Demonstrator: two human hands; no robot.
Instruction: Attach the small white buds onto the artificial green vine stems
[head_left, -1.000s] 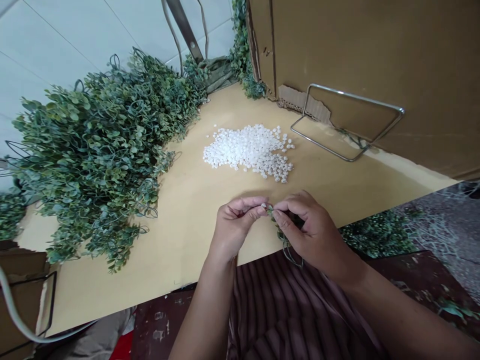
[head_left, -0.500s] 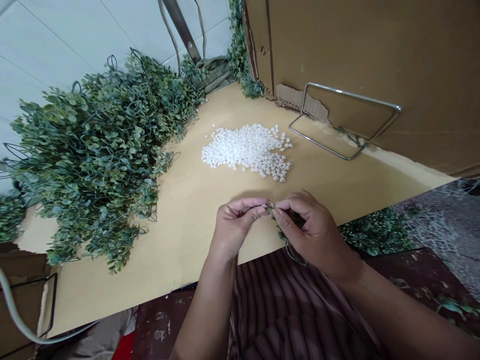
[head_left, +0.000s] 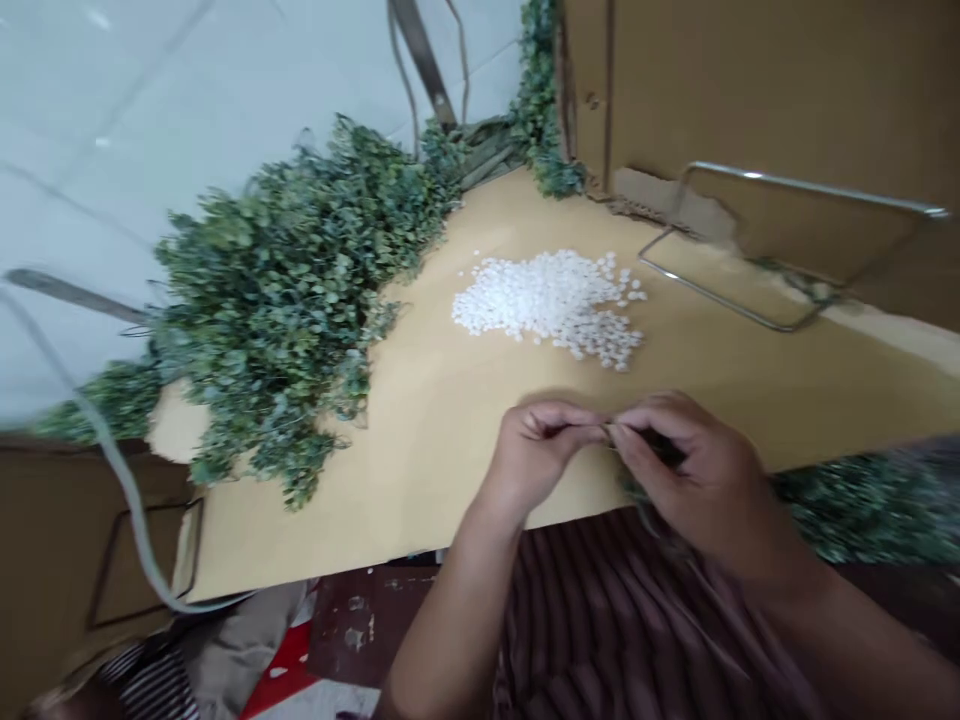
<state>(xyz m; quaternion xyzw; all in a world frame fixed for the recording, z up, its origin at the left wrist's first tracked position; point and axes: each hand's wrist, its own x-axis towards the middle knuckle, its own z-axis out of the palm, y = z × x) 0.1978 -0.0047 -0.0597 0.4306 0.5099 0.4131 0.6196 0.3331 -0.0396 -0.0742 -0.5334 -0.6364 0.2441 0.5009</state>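
Over the near part of the board [head_left: 427,430], two pinched grips meet almost tip to tip. The left hand [head_left: 544,450] holds thumb and forefinger together on a small piece [head_left: 606,428], too blurred to name. The right hand [head_left: 697,465] is closed just beside it, thumb against forefinger, on a sprig [head_left: 632,485]; its dark green part hangs below the palm toward the lap. Whether the small piece and the sprig are joined, I cannot tell.

Beyond the fingertips, well within reach, white beads [head_left: 547,295] lie loose in one broad pile, thick in the middle and scattered at its right edge. On the left, a heap of greenery [head_left: 292,300] covers much of the board up toward the tiled wall [head_left: 225,80]. To the right, a bent wire frame [head_left: 750,176] leans by the carton [head_left: 780,90], and more leaves [head_left: 870,505] show past the right forearm. A pale cable [head_left: 127,495] curves down at far left.

As for progress, the piece in hand looks unfinished, since both hands are busy at its end. Plenty of beads appear unused. I can make out no bead fixed among the heaped leaves, so how many sprigs are done, or whether that heap is finished or waiting, cannot be judged.
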